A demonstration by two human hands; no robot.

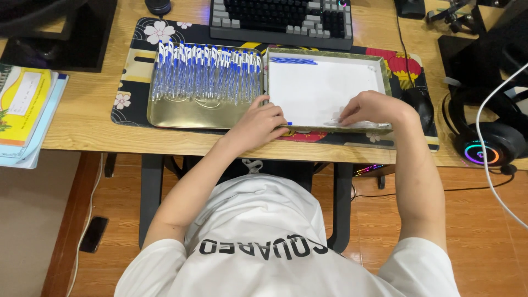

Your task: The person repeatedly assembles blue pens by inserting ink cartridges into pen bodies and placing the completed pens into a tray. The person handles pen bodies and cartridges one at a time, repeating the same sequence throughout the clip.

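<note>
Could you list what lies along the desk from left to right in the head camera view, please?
Stack of books → gold tray of blue-and-white pens → left hand → white-lined tray → right hand → black mouse → headset with glowing ring.

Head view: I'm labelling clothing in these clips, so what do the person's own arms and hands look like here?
Both arms are bare from the short sleeves down. The left hand and right hand wear no gloves, and no rings, watch or wristbands are visible. The white T-shirt carries dark block lettering across it and has loose sleeves.
</note>
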